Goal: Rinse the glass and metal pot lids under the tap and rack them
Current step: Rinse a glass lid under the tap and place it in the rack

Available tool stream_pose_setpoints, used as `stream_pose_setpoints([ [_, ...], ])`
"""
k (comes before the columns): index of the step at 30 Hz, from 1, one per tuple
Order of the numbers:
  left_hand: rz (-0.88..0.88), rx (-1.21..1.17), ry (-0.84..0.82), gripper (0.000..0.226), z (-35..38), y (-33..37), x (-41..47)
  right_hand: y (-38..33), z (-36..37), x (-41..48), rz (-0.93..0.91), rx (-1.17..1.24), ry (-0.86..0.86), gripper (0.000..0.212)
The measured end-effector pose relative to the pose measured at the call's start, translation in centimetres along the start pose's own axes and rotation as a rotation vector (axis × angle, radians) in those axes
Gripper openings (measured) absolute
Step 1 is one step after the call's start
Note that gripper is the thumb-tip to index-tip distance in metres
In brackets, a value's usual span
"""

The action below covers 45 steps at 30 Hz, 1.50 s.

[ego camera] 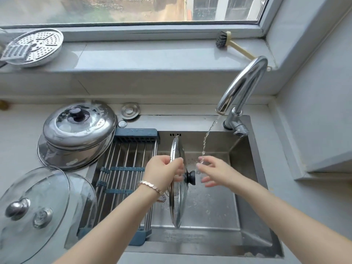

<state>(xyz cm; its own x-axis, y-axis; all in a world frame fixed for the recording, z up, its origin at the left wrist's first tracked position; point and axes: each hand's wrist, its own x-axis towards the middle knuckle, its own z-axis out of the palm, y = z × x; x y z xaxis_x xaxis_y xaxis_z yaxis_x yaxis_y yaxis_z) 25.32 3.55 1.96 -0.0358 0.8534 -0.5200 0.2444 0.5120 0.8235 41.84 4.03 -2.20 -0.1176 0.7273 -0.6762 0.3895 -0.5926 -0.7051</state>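
Glass lid (178, 206) held on edge over the sink (247, 168), just beside the tap stream (206, 138) — likely so water sheets off — left hand (162, 168) grip pinching its rim, right hand (214, 172) grip open with fingers (206, 161) in the water.

Bright daylight from the window (133, 8), soft shadows, glare on steel, edges bowed wide-angle.
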Motion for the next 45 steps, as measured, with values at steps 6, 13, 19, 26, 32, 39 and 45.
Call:
stream_pose_setpoints([
  [6, 0.045, -0.075, -0.105, 0.027, -0.9, 1.1, -2.3, 1.4, 2.5, -2.3, -0.122, 0.113, 0.039, 0.011],
  [13, 0.009, 0.258, -0.076, 0.04, -4.6, -1.5, -3.0, 2.0, 2.4, -3.3, -0.351, 0.061, 0.335, 0.002],
  [19, -0.047, 0.517, -0.073, 0.01, -8.8, -7.9, -3.1, 2.4, 3.1, -2.5, -0.267, -0.044, 0.315, 0.011],
  [26, -0.054, 0.519, 0.006, 0.013, -12.8, -9.3, -3.0, 2.5, 6.6, -1.5, -0.245, -0.232, 0.278, 0.016],
  [32, -0.032, 0.558, 0.023, 0.02, -18.1, -9.8, -2.4, -1.5, 11.6, 2.2, -0.333, -0.92, 0.225, 0.022],
  [39, 0.011, 0.487, 0.067, 0.012, -22.9, -10.8, -0.4, -8.8, 18.1, 8.1, -0.415, -1.206, 0.18, 0.033],
  [45, 0.018, 0.404, 0.054, 0.009, -25.2, -11.9, 1.5, -9.3, 22.0, 12.4, -0.323, -1.133, 0.152, 0.034],
])
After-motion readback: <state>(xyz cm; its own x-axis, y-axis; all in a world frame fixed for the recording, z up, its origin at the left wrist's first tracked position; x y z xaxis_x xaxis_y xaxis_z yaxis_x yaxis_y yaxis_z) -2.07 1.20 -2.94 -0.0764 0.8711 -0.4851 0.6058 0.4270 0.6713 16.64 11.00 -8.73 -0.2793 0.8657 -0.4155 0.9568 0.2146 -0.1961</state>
